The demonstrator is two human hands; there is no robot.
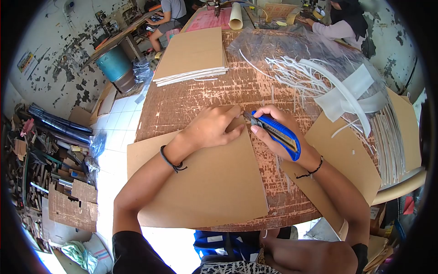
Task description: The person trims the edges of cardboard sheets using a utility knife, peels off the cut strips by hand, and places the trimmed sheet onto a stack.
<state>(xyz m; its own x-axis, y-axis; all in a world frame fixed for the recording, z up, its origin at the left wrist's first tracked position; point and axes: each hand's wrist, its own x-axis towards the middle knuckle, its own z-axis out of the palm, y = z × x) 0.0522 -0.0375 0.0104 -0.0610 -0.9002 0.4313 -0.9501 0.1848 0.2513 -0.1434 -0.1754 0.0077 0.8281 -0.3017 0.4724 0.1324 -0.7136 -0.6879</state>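
Observation:
A brown cardboard sheet (205,182) lies at the front of the scratched wooden table (182,105), with a white edge along its right side. My left hand (213,125) rests on its far part, fingers bent and close to the sheet's far right corner. In my right hand (278,132) is a blue box cutter (280,134), its tip near my left fingertips. The thumb and fingers of my right hand wrap round the cutter. Whether my left fingers pinch anything small is hidden.
A cardboard stack (194,55) stands at the back left. White strips (296,75) and clear plastic (264,43) cover the back right. Another sheet (342,155) and stacked boards (388,141) lie at the right. Two other people sit further back, at left and right.

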